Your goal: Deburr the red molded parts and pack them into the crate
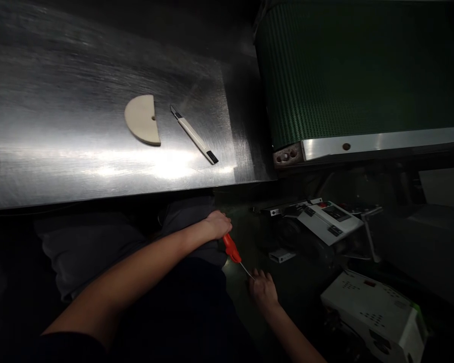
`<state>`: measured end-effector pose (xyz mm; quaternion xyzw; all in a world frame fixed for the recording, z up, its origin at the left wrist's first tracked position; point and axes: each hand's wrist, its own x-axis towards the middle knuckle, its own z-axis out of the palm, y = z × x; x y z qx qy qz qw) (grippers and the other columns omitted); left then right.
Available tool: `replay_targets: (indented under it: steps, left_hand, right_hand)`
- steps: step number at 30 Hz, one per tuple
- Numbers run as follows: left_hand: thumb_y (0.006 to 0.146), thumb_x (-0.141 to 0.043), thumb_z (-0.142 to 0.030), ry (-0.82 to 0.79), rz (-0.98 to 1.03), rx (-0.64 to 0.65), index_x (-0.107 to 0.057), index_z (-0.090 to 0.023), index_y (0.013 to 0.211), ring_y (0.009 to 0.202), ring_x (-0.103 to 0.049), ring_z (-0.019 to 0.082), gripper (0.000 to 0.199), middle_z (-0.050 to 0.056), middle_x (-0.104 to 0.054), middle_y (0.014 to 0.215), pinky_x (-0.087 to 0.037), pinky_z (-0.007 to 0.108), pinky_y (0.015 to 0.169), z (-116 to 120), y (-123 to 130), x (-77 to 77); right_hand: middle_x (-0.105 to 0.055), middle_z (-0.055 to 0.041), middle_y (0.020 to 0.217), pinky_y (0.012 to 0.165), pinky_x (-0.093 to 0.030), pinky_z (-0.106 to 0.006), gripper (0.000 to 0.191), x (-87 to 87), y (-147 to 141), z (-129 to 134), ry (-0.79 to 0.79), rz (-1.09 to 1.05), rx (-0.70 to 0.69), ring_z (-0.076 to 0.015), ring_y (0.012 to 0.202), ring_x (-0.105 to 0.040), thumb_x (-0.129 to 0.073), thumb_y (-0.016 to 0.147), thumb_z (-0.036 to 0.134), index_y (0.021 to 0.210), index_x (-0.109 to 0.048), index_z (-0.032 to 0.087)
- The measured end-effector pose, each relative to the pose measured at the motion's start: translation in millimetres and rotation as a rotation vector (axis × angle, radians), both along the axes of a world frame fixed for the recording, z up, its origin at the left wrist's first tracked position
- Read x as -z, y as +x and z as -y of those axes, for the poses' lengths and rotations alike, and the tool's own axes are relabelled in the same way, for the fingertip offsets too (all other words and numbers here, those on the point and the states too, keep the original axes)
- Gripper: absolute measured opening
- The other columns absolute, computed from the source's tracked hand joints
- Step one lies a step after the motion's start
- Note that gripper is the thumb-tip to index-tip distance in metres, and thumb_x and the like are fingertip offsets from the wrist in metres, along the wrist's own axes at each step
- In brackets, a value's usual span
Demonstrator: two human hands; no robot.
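Observation:
My left hand (217, 225) grips the end of a red-handled screwdriver (230, 248), low down above my lap. The thin steel shaft slants towards my right hand (263, 288), and its tip reaches the fingertips. Whether those fingers pinch anything is hidden in the dim light. Both hands are below the edge of a brushed steel table (98, 75). On the table lie a half-round beige plate (142, 120) with a small hole and a white-handled utility knife (192, 135), both out of reach of my fingers.
A green conveyor belt (344, 65) with a metal side rail (382, 141) runs at the upper right. Below it sit a white control panel (329, 219), a small metal bracket (282, 256) and a white perforated housing (371, 312). Grey trousers (87, 252) cover my leg at the left.

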<state>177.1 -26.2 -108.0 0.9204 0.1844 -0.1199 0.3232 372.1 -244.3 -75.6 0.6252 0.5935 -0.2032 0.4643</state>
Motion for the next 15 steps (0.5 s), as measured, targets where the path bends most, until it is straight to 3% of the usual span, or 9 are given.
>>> replay_targets:
  steps: [15]
  left_hand:
    - [0.098, -0.068, -0.029, 0.006, 0.007, -0.021, -0.072, -0.015, 0.106, 0.108, -0.070, 0.023, 0.016, 0.008, -0.074, 0.115, -0.058, 0.046, 0.098, 2.4, 4.8, 9.8]
  right_hand:
    - [-0.064, -0.0201, 0.147, 0.109, -0.043, -0.047, 0.057, -2.5, 8.3, 5.8, 0.019, 0.044, 0.011, -0.0323, 0.133, -0.060, -0.025, 0.103, 0.008, 0.152, -0.056, 0.009]
